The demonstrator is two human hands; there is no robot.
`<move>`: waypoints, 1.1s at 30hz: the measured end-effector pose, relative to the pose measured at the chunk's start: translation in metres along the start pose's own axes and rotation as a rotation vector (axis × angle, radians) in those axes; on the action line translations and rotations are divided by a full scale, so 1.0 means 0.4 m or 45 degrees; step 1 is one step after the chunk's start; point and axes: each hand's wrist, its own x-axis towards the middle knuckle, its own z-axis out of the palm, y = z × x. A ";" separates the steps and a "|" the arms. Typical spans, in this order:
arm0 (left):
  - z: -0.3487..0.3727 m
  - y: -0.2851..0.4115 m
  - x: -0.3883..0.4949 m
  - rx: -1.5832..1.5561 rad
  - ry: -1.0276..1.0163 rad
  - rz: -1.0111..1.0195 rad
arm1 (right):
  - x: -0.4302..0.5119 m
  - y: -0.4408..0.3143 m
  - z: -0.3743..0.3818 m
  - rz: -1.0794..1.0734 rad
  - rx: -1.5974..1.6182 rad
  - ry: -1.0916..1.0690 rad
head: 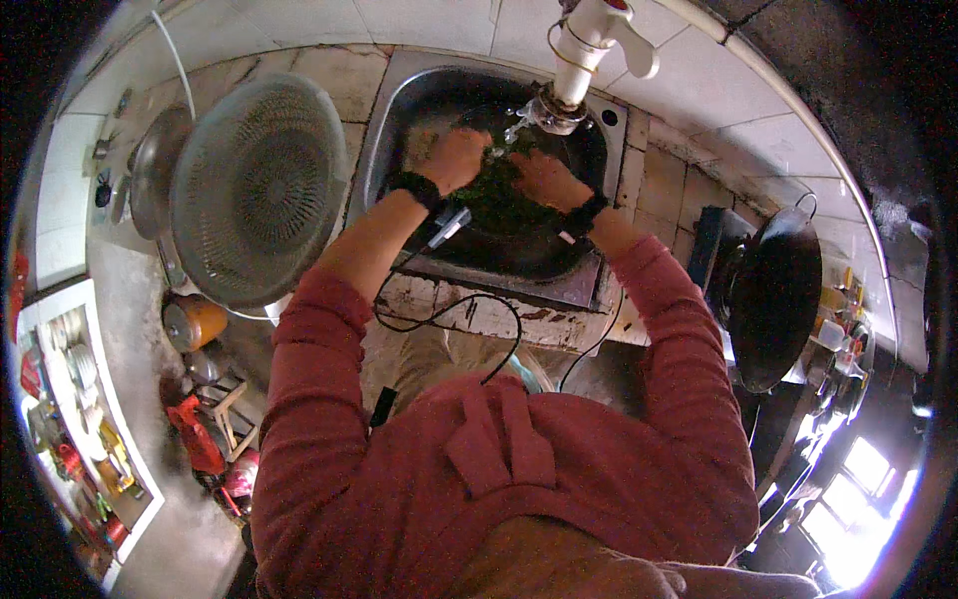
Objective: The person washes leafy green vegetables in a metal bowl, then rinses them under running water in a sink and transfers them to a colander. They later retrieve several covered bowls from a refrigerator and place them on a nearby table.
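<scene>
Leafy greens [498,187] lie in a dark, wet metal sink [378,150] before me. My left hand [458,159] is over the left part of the greens, its fingers bent near the falling water. On the right, my right hand [545,178] reaches into the greens with its fingertips among them. Whether either hand grips any leaves is hidden by glare and dark water. A white tap [572,75] runs above the sink, between and beyond my hands. Black bands with cables circle both wrists.
A large plastic colander [258,191] stands left of the sink, with a metal bowl [153,176] behind it. To the right is a black wok [778,299]. A tiled wall [441,22] rises behind the sink. An orange-brown container [196,323] stands low at the left.
</scene>
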 end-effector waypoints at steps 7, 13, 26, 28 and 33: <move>-0.047 -0.050 -0.027 -0.365 -0.203 -0.439 | -0.057 -0.092 -0.098 0.166 0.417 -0.066; 0.046 -0.143 -0.163 0.249 -0.507 -0.318 | 0.000 -0.176 -0.016 -0.175 0.066 0.091; 0.148 -0.245 -0.161 -0.374 -0.781 -0.465 | 0.033 -0.005 -0.065 0.389 0.230 0.122; 0.197 -0.262 -0.180 -0.049 -0.636 -0.366 | 0.032 0.008 -0.030 0.262 0.459 0.118; 0.239 -0.279 -0.199 0.315 -0.427 -0.271 | -0.021 0.047 -0.015 0.029 0.346 0.363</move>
